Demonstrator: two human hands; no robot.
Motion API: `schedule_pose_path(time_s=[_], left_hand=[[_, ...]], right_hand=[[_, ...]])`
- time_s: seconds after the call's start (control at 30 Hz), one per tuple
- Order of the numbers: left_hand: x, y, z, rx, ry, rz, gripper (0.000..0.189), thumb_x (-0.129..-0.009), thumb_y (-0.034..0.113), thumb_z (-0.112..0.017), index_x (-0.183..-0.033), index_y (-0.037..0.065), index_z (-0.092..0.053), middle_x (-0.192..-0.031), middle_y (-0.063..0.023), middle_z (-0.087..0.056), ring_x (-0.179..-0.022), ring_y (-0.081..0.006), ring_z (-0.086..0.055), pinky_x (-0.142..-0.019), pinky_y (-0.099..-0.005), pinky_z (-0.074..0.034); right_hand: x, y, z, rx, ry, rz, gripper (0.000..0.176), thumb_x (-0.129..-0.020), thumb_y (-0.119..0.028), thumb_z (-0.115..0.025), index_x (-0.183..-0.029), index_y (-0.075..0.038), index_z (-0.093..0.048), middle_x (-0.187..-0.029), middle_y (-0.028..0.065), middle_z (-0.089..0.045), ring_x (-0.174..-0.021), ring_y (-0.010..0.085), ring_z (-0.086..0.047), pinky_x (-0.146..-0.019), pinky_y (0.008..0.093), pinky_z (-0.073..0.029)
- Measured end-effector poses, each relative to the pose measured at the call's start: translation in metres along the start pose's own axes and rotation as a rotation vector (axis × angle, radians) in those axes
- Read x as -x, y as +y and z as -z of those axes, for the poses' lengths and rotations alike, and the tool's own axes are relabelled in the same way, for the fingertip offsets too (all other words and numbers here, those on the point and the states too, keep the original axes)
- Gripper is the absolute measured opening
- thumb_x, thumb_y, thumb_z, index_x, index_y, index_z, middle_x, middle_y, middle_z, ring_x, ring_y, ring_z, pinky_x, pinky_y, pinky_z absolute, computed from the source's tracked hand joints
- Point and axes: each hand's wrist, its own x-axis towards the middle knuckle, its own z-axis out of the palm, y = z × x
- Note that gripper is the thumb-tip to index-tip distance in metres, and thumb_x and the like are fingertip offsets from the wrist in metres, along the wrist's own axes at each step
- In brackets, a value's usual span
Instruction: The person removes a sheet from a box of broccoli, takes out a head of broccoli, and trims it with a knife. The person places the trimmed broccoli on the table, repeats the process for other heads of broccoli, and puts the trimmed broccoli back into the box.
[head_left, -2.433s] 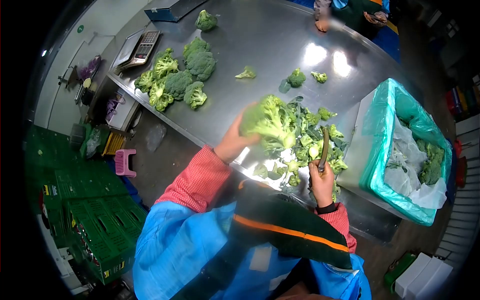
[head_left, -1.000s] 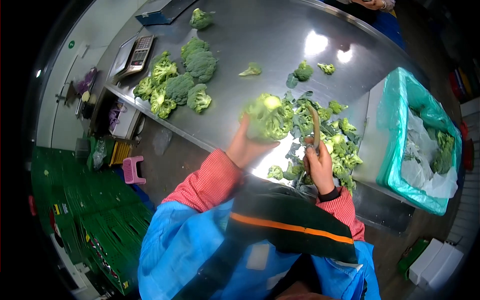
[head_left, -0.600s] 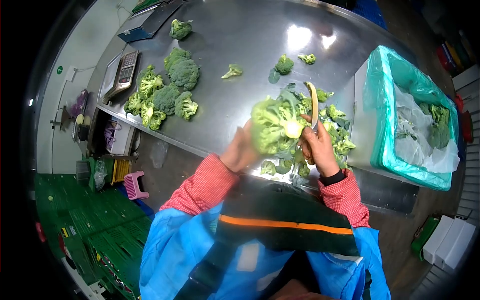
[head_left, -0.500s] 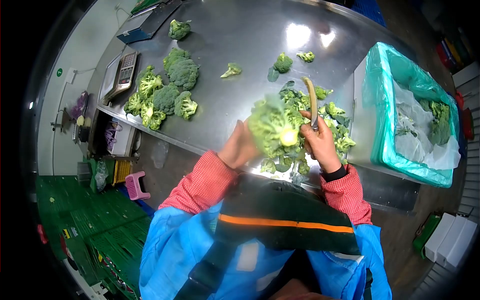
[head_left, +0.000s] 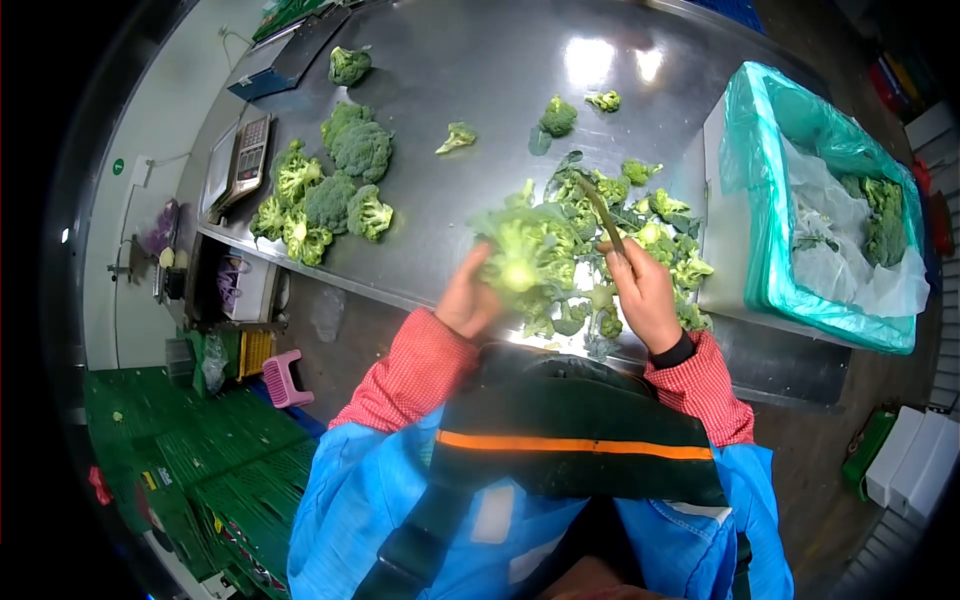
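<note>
My left hand [head_left: 468, 295] is closed round a head of broccoli [head_left: 522, 250], its cut stem facing me; the head is blurred by motion. In my right hand [head_left: 646, 297] is a knife [head_left: 602, 214], its narrow curved blade pointing up and away from me, apart from the held head. Under and beside both hands lies a heap of broccoli pieces and leaves [head_left: 655, 232] on the metal table. Farther off are a loose floret [head_left: 457, 137] and two small pieces, one of them a floret [head_left: 558, 117] beside a leaf.
Several broccoli heads [head_left: 362, 150] are grouped at the table's left, near a scale [head_left: 248, 150]. To the right stands a box lined with a green plastic bag [head_left: 765, 290], with broccoli and clear film inside. A pink stool [head_left: 284, 380] and green crates [head_left: 200, 440] are at lower left.
My left hand and the broccoli have shifted slightly left, away from the knife. The knife has tilted leftward in my right hand. The whole view has shifted a little.
</note>
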Motion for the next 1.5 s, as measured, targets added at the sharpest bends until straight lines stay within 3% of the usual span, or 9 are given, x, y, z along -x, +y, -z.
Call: schedule_pose_path(time_s=[0.17,0.43,0.57,0.7,0.83,0.93,1.2,1.33,1.5], left_hand=[[0.004,0.008,0.002,-0.007,0.061,-0.051,0.068,-0.093,0.053,-0.058,-0.144,0.01,-0.043,-0.137,-0.0139,-0.056,-0.125,-0.0315,-0.054,-0.109,-0.0519,-0.038],[0.002,0.0,0.003,-0.046,0.028,-0.003,0.064,-0.097,0.054,-0.051,-0.143,0.009,-0.045,-0.133,-0.0129,-0.059,-0.119,-0.0289,-0.058,-0.102,-0.0472,-0.046],[0.004,-0.003,0.001,-0.065,0.039,0.03,0.062,-0.097,0.053,-0.05,-0.141,0.009,-0.047,-0.131,-0.0121,-0.06,-0.117,-0.0284,-0.059,-0.1,-0.0467,-0.047],[0.001,-0.003,0.006,-0.065,0.058,-0.01,0.06,-0.099,0.052,-0.048,-0.141,0.009,-0.048,-0.131,-0.0126,-0.06,-0.116,-0.0295,-0.059,-0.099,-0.0478,-0.048],[0.006,0.012,0.007,0.042,0.053,-0.05,0.059,-0.1,0.049,-0.047,-0.142,0.009,-0.045,-0.134,-0.0152,-0.058,-0.121,-0.0325,-0.057,-0.104,-0.051,-0.044],[-0.001,0.035,0.023,0.066,0.181,-0.118,0.058,-0.102,0.05,-0.039,-0.146,0.012,-0.042,-0.144,-0.0127,-0.051,-0.129,-0.031,-0.052,-0.106,-0.0505,-0.043],[-0.005,0.18,0.085,0.169,0.558,-0.643,0.072,-0.096,0.055,-0.052,-0.149,0.011,-0.036,-0.153,-0.0194,-0.035,-0.138,-0.0396,-0.039,-0.113,-0.0585,-0.035],[-0.007,0.238,0.111,0.395,0.667,-0.771,0.1,-0.091,0.062,-0.057,-0.157,0.013,-0.001,-0.16,-0.0203,-0.013,-0.145,-0.0424,-0.024,-0.108,-0.0598,-0.04],[-0.034,0.195,0.071,-0.009,0.515,-0.75,0.087,-0.093,0.052,-0.061,-0.154,0.012,-0.015,-0.155,-0.026,-0.026,-0.135,-0.0405,-0.042,-0.106,-0.0575,-0.044]], right_hand=[[0.02,0.017,-0.004,0.303,0.088,0.351,0.01,-0.09,-0.019,-0.064,-0.092,-0.009,-0.063,-0.082,0.0099,-0.065,-0.071,0.0314,-0.065,-0.059,0.0399,-0.051],[0.018,0.01,-0.008,0.606,0.162,0.514,0.021,-0.077,-0.016,-0.072,-0.093,-0.013,-0.059,-0.078,0.006,-0.056,-0.064,0.0227,-0.062,-0.053,0.0362,-0.049],[0.013,0.012,-0.006,0.695,0.218,0.518,0.021,-0.074,-0.014,-0.071,-0.091,-0.013,-0.058,-0.074,0.0065,-0.053,-0.063,0.0241,-0.061,-0.052,0.037,-0.049],[0.012,0.053,-0.009,0.871,0.216,0.236,0.016,-0.081,-0.013,-0.068,-0.095,-0.011,-0.059,-0.076,0.0099,-0.057,-0.064,0.0255,-0.063,-0.054,0.0379,-0.05],[0.017,0.064,0.005,0.533,0.284,0.101,0.013,-0.094,-0.016,-0.059,-0.105,-0.009,-0.062,-0.095,0.0156,-0.068,-0.077,0.0394,-0.064,-0.065,0.0447,-0.05],[0.018,0.046,-0.009,0.405,0.165,0.009,0.015,-0.095,-0.019,-0.057,-0.104,-0.008,-0.063,-0.092,0.0154,-0.068,-0.082,0.0374,-0.065,-0.069,0.0457,-0.05],[0.031,0.052,-0.03,0.389,0.007,0.092,0.014,-0.092,-0.018,-0.059,-0.1,-0.006,-0.063,-0.09,0.0183,-0.068,-0.08,0.039,-0.066,-0.067,0.0462,-0.051],[0.039,0.055,-0.03,0.384,-0.016,0.068,0.014,-0.092,-0.019,-0.061,-0.099,-0.007,-0.064,-0.091,0.017,-0.068,-0.08,0.0385,-0.066,-0.067,0.0456,-0.051],[0.057,0.076,-0.023,0.361,-0.023,0.095,0.015,-0.089,-0.019,-0.063,-0.1,-0.009,-0.064,-0.091,0.0135,-0.068,-0.077,0.0362,-0.066,-0.066,0.045,-0.053]])
